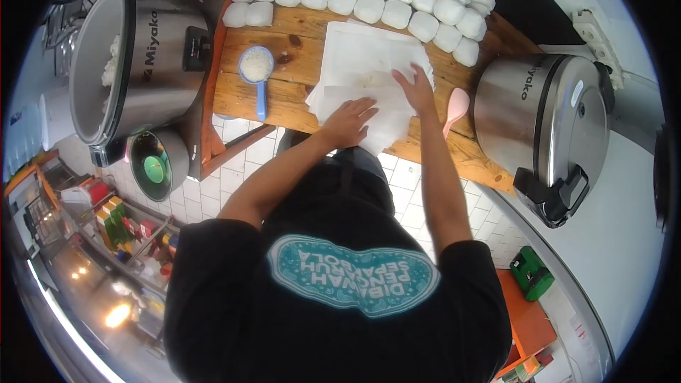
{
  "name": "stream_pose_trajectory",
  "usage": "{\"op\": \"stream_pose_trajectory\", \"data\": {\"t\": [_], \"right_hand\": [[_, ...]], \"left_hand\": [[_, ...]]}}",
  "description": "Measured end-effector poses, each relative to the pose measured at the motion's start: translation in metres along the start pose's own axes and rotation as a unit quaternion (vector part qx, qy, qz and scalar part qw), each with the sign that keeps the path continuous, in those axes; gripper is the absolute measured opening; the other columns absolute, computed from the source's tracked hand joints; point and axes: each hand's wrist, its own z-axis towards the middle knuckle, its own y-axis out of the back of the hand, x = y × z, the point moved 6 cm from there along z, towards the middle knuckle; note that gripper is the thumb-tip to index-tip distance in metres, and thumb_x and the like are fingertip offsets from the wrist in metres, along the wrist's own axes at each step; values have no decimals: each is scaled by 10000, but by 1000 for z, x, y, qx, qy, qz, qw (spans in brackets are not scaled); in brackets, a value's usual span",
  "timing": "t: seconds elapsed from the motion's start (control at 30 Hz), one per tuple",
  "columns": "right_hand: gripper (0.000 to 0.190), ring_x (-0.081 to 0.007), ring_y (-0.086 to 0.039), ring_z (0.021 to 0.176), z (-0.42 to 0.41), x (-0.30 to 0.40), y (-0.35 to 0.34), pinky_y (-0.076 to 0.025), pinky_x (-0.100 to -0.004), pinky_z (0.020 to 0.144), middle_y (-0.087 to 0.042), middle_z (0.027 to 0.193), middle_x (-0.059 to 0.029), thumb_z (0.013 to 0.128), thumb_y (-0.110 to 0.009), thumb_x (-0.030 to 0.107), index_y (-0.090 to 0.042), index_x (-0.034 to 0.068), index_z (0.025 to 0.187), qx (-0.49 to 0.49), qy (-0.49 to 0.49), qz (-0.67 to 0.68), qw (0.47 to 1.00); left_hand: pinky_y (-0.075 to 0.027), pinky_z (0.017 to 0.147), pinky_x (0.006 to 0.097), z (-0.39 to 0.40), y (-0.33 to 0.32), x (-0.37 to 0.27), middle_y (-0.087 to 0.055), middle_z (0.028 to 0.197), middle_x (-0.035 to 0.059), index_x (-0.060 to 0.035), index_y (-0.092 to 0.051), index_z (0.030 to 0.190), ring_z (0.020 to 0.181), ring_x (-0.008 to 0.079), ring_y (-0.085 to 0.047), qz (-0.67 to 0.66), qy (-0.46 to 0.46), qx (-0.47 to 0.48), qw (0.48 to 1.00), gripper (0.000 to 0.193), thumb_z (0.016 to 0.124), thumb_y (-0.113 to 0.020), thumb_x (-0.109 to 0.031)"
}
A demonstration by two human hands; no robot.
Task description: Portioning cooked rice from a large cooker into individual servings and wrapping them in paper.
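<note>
A stack of white wrapping paper sheets (367, 48) lies on the wooden table in front of me. My left hand (348, 122) rests on the near part of the top sheet, fingers spread. At the stack's right side, my right hand (416, 89) touches the paper with thumb and fingers apart. What lies under the folded near flap is hidden. A blue scoop (256, 66) full of white rice sits left of the paper. To the right lies a pink rice paddle (457, 106). Rows of white wrapped packets (343, 0) line the table's far side.
An uncovered Miyako rice cooker (159, 53) holding rice stands at the left; a lidded one (526, 111) is at the right. Below the left cooker, a metal pot (178, 162) contains a green bowl. The wooden table's front edge (473, 165) is near my waist.
</note>
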Motion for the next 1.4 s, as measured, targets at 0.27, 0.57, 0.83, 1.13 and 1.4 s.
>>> {"op": "stream_pose_trajectory", "data": {"t": [0.27, 0.57, 0.83, 1.13, 1.4], "right_hand": [[482, -342, -591, 1087, 8, 48, -44, -374, -600, 989, -642, 1050, -171, 777, -698, 228, -568, 88, 1220, 294, 213, -568, 739], [204, -281, -567, 916, -62, 28, -40, -451, -395, 796, -573, 914, -90, 784, -532, 99, -627, 44, 956, 117, 391, -404, 819], [439, -362, -452, 1221, -92, -18, -42, -378, -434, 1050, -529, 1225, -164, 795, -534, -5, -547, -2, 1234, 43, 364, -311, 877], [100, -310, -553, 964, -14, -11, -23, -498, -404, 820, -579, 980, -109, 864, -603, 142, -626, 51, 899, 15, 156, -352, 923], [106, -337, -601, 827, -22, -10, -39, -512, -428, 748, -583, 905, -120, 827, -643, 136, -635, 63, 902, 39, 193, -327, 924]], "left_hand": [[-213, 1135, 482, 15, -5, -4, -219, 1542, 114, -71, -285, 1458, 1423, 249, -225, 133, 19, 56, 989, 748, 771, -577, -118], [-289, 1100, 471, 34, -13, 2, -414, 1404, 94, -95, -436, 1362, 1322, 254, -371, 153, 86, 184, 967, 608, 787, -616, -172], [-393, 1039, 395, 18, -14, 5, -472, 1359, 204, 59, -472, 1276, 1269, 317, -462, 148, 79, -75, 983, 504, 815, -605, -94], [-488, 929, 352, 13, -13, 47, -513, 1347, 133, -25, -546, 1234, 1153, 280, -564, 55, 49, -107, 992, 437, 812, -643, -86], [-496, 738, 439, 41, 13, 113, -667, 859, 168, -42, -653, 950, 819, 355, -634, -27, 182, 35, 982, 135, 847, -574, -79]]}}
